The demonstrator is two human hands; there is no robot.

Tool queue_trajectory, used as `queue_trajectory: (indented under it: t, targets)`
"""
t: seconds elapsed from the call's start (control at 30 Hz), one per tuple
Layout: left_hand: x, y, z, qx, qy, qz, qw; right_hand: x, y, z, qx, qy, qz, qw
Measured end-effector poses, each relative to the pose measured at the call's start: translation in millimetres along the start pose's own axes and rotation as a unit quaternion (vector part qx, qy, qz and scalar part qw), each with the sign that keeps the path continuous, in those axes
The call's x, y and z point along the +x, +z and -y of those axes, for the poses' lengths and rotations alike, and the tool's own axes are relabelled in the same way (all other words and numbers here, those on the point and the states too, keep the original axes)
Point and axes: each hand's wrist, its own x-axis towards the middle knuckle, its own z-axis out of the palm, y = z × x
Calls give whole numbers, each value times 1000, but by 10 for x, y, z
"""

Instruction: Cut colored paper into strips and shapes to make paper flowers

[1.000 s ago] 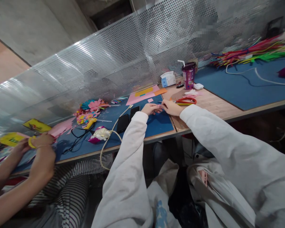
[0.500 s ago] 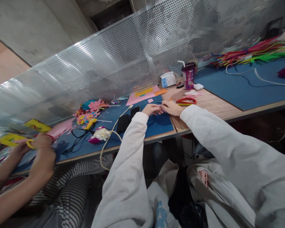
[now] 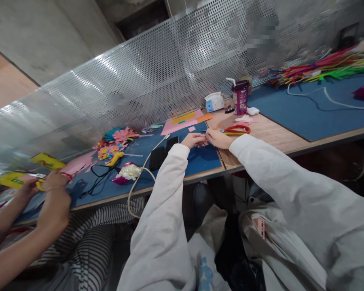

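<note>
**Fingertips meet at the mat's right edge**

Left hand (image 3: 195,140) and right hand (image 3: 219,138) are curled, fingertips pinched together on a tiny scrap (image 3: 207,142), too small to identify, at the blue mat's (image 3: 202,159) far right edge. Red scissors (image 3: 237,129) lie just beside the right hand on the bare worktop (image 3: 269,135). There's open mat toward the near edge. A co-worker's hands (image 3: 53,184) are busy well apart at the left end.

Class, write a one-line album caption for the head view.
The left hand and right hand meet fingertip to fingertip over the blue mat, red scissors beside them.
</note>
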Motion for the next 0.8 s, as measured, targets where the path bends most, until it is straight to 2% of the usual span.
queue_trajectory:
  t: [0.13, 0.27, 0.37, 0.53, 0.67, 0.8]
  targets:
    - [-15, 0, -2, 0, 4, 2, 1000, -19, -54, -8, 67, -18, -1, 998]
    - [-7, 2, 1, -5, 6, -10, 1000, -27, -89, -5, 97, -12, -49, 994]
    - [18, -5, 17, -13, 9, -26, 1000, -15, -69, -32, 100, -18, -74, 992]
    - [43, -22, 43, -13, 24, -43, 999, 33, -11, -128, 137, -42, -82, 986]
    - [32, -11, 22, -20, 8, -48, 999, 68, 7, -178, 82, -79, -160, 980]
    - [26, 14, -41, -43, -73, -13, 996, 62, 3, -184, -1, -100, -214, 972]
